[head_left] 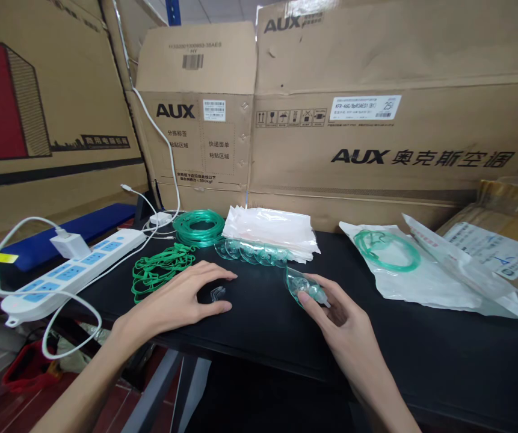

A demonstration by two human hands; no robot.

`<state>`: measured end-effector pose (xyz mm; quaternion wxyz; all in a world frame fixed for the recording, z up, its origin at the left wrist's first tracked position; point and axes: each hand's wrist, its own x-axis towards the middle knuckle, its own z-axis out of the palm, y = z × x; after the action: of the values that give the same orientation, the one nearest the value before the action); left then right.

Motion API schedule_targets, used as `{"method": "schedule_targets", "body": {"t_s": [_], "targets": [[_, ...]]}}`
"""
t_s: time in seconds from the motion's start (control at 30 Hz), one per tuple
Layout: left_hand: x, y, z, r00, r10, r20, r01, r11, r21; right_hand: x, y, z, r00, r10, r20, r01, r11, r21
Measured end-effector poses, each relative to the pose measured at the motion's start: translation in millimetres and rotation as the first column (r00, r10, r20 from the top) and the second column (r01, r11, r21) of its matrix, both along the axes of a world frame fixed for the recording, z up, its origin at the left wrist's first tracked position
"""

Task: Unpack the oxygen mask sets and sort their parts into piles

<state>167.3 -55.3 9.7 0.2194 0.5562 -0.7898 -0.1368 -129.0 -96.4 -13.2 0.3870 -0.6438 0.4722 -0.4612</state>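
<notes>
My right hand (pixel 337 319) is closed on a clear green-tinted plastic mask (pixel 301 282), lifting it just above the black table (pixel 443 355). My left hand (pixel 181 300) rests on the table with thumb and fingers curved around a small clear plastic clip (pixel 217 293), fingers apart and touching the surface beside it. A row of several clear masks (pixel 249 252) lies just beyond both hands. Green elastic bands (pixel 159 270) lie in a pile left of my left hand. A coil of green tubing (pixel 199 227) sits behind them.
A stack of clear plastic bags (pixel 270 231) lies behind the masks. Packed bags with green tubing (pixel 394 258) lie at the right. A white power strip (pixel 67 270) with charger and cables sits at the left. Large cardboard boxes (pixel 376 120) wall the back.
</notes>
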Motion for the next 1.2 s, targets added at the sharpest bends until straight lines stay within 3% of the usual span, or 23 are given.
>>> {"method": "schedule_targets", "body": {"t_s": [0.1,0.23,0.33,0.43,0.8,1.2], "targets": [[-18,-20,9.2,0.999,0.019,0.031,-0.015,0.993,-0.114,-4,-10,17.3,0.998,-0.007,-0.069,0.003,0.998,-0.061],[-46,-68,23.2,0.997,-0.035,0.075,0.056,0.955,-0.291,-13,-38,44.8,0.972,-0.067,-0.226,0.012,0.971,-0.238],[-60,-101,28.7,0.986,-0.083,0.146,0.121,0.954,-0.274,-18,-58,54.1,0.953,-0.093,-0.287,-0.005,0.947,-0.322],[-63,-119,28.1,0.978,-0.121,0.169,0.158,0.962,-0.224,-20,-71,52.3,0.939,-0.094,-0.332,-0.017,0.948,-0.318],[-49,-123,22.4,0.966,-0.257,0.0,0.254,0.953,-0.165,-1,-82,36.2,0.767,-0.128,-0.629,-0.076,0.955,-0.287],[-48,-127,8.3,0.974,-0.221,-0.05,0.205,0.953,-0.223,9,-80,43.5,0.502,-0.048,-0.863,-0.349,0.902,-0.253]]}}
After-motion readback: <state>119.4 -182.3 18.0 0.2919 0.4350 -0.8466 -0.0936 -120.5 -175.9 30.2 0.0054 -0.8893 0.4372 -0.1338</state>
